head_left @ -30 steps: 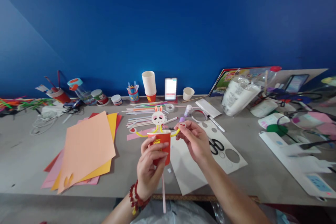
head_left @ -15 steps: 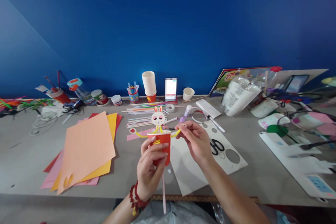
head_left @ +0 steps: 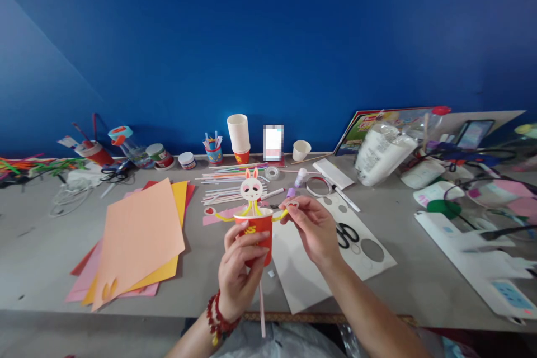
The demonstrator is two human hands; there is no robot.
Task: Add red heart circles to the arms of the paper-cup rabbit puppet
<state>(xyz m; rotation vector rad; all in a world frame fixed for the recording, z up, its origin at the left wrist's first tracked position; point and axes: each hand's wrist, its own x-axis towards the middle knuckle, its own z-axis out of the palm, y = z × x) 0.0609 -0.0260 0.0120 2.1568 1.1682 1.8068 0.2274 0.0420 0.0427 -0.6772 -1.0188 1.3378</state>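
Note:
My left hand (head_left: 243,257) is wrapped round a red paper cup (head_left: 265,228) with yellow lettering, held upright above the table edge. A paper rabbit head (head_left: 251,188) with orange-pink ears rises over the cup's rim. Yellow arms reach out at both sides; the left one ends in a white paper disc with a red heart (head_left: 210,211). With thumb and fingertips, my right hand (head_left: 314,226) pinches the matching heart disc (head_left: 293,205) on the other arm, partly covered by the fingers. Below the cup a pale pink straw (head_left: 262,307) sticks straight down.
Coloured paper sheets (head_left: 142,235) lie stacked at left. Under my right hand is a cut white sheet (head_left: 296,274) with black-handled scissors (head_left: 347,235). Loose straws (head_left: 222,193), tape (head_left: 272,173) and a stack of paper cups (head_left: 238,131) stand behind. A power strip (head_left: 457,254) lies right.
The rabbit head and the left heart disc have shifted slightly to the left, and the cup tilts a little. Both hands keep their grip in nearly the same place.

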